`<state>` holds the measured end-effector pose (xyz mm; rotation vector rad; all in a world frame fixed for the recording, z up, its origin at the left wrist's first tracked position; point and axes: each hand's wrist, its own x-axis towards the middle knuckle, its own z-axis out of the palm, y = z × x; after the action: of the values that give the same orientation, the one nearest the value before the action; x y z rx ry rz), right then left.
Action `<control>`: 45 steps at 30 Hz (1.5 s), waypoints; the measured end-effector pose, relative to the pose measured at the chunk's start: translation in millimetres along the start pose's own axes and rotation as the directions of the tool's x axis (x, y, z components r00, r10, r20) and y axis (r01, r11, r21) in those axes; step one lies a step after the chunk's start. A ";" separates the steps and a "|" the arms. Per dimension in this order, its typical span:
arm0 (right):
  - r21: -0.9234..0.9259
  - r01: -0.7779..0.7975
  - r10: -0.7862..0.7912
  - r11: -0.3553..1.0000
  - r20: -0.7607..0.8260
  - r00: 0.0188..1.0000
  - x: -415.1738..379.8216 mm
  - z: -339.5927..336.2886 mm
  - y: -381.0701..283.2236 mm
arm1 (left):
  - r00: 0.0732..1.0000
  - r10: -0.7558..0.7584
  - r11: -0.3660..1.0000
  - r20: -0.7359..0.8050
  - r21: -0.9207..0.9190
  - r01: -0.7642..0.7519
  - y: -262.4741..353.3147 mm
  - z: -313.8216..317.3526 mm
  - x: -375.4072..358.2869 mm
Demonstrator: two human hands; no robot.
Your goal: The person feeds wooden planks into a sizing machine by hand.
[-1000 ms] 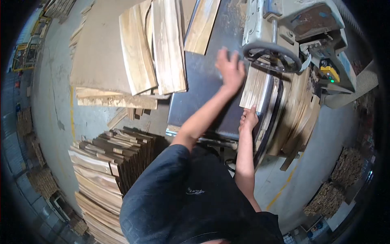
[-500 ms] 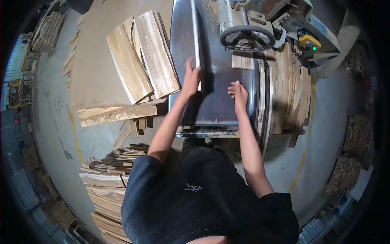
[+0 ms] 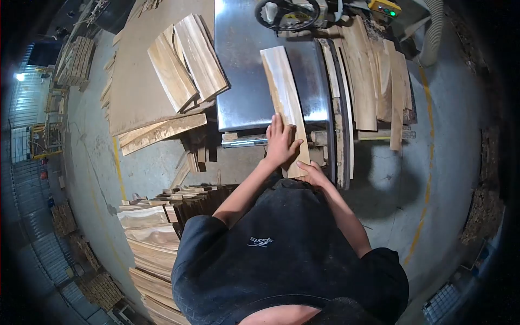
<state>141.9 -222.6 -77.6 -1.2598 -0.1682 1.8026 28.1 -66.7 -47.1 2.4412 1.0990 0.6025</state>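
Observation:
A long pale wooden board (image 3: 287,92) lies flat on the smooth metal machine table (image 3: 241,76), its near end reaching past the table's front edge towards my body. My left hand (image 3: 280,145) rests on the near part of the board, fingers stretched forward and thumb out to the side. Around the board's near right corner, my right hand (image 3: 313,173) is closed, its thumb on top and its other fingers mostly hidden. Beyond the board's far end is a black handwheel (image 3: 287,15) on the machine.
Two wooden boards (image 3: 200,59) lie on a brown sheet (image 3: 143,81) at the left. More planks (image 3: 360,76) lie right of the machine's edge rails. Stacked boards (image 3: 149,238) stand low at my left. A ribbed hose (image 3: 431,35) hangs at upper right.
A board now lies flat under my hands, where a narrow pale strip stood by my left hand. My right hand, earlier apart above the table, has come back and gripped the board's near end.

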 end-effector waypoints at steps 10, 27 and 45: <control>0.211 0.153 -0.070 0.966 -0.355 0.932 16.8 1.1 -31.2 | 0.991 0.134 0.991 0.029 0.003 -0.134 21.1 81.8 103.3; 0.160 0.145 -0.027 0.976 -0.574 0.819 151.1 19.1 -194.9 | 0.973 -0.169 0.866 -0.159 -0.495 0.070 -179.3 22.3 328.6; -0.762 0.482 -0.901 0.433 -0.354 0.251 230.7 107.7 -266.5 | 1.000 0.021 0.980 -0.008 0.198 -0.019 -108.5 -41.8 171.7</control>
<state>195.2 139.7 -35.3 -1.7826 -0.6997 0.2671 43.7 139.3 -30.3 2.6229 1.1912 0.5347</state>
